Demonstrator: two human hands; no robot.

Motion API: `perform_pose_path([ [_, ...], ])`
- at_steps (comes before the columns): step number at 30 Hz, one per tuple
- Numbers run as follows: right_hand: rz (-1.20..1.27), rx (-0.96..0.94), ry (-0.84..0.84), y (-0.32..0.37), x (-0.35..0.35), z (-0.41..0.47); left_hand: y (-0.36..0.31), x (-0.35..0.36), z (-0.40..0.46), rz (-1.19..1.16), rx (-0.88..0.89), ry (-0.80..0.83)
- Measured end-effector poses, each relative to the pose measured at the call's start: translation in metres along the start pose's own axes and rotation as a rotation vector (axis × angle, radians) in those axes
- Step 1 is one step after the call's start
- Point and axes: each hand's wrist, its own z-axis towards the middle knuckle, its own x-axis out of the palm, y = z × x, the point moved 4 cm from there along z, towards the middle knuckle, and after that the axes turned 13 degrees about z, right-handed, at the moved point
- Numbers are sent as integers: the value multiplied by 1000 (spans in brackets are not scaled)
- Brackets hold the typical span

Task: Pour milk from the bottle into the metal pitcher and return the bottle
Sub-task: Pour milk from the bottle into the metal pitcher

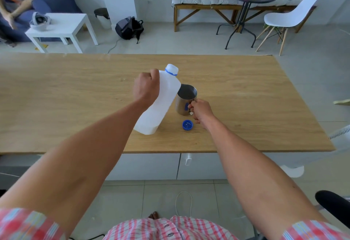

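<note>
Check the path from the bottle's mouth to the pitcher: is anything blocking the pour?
Nothing visible blocks it. The bottle, gripped by the left hand, is uncapped; its blue cap lies on the table. The pitcher stands open-topped beside it, its handle held by the right hand.

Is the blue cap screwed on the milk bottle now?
No, the blue cap lies on the table, and the milk bottle neck is open.
</note>
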Motion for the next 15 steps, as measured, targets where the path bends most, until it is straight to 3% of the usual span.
perform_pose_path([
  [5,-7,-1,-17,-2,-1,2,-6,9,14,293,78,135],
  [15,-36,-25,-15,1,-1,2,-1,31,21,482,117,259],
])
